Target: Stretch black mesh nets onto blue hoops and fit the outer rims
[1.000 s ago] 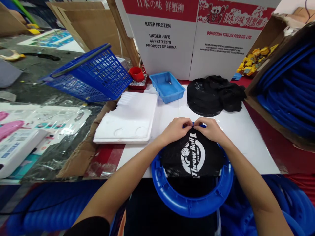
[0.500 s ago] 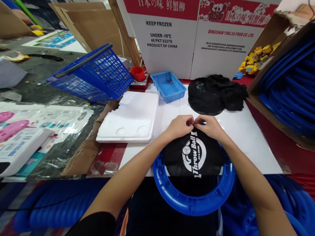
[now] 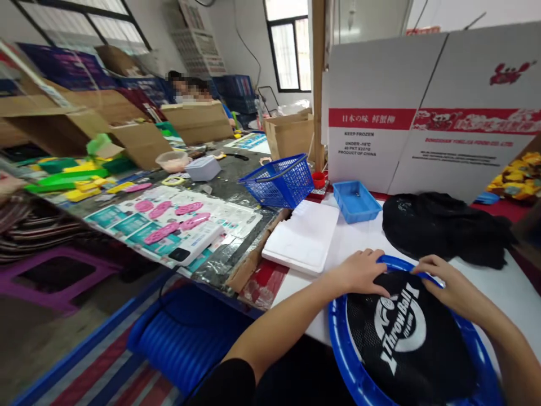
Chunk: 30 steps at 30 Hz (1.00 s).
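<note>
Slightly apart, hands [image 3: 362,274] curled over blue ring [image 3: 337,327].

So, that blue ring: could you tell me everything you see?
The blue ring is glossy, plastic-looking, its near edge cut off by the picture. Black mesh fabric printed "Throw Ball" in white fills much of it. It extends past the white tabletop's edge. The left hand lies over its far rim; the right hand curls over it too.

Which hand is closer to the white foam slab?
Left. The left hand is just right of the white foam slab, at the blue ring's rim; the right hand is farther right, across the rim.
</note>
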Each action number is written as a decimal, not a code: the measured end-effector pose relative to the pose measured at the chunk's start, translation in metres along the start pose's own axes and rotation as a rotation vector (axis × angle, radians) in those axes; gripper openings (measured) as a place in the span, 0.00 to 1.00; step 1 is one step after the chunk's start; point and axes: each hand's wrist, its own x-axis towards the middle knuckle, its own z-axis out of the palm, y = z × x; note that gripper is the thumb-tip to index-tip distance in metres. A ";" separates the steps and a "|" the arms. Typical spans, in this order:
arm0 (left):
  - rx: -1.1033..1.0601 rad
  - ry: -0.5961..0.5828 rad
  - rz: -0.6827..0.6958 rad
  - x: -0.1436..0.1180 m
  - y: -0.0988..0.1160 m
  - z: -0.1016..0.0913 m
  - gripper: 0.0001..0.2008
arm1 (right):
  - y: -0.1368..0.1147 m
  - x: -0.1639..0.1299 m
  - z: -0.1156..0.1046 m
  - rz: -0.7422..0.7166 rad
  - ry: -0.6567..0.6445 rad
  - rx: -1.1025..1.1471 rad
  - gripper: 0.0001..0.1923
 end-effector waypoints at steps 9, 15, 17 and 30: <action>-0.469 0.008 -0.015 0.002 -0.034 -0.006 0.10 | 0.001 0.005 0.030 -0.027 -0.064 0.027 0.16; -0.491 0.044 -0.111 0.001 -0.044 -0.015 0.09 | -0.001 0.004 0.015 0.066 0.016 0.158 0.15; -0.524 0.085 -0.143 0.001 -0.042 -0.014 0.08 | -0.004 0.004 0.016 0.084 0.056 0.172 0.14; -0.668 0.097 -0.293 0.011 -0.050 0.007 0.13 | -0.006 0.013 0.008 0.195 0.031 0.412 0.17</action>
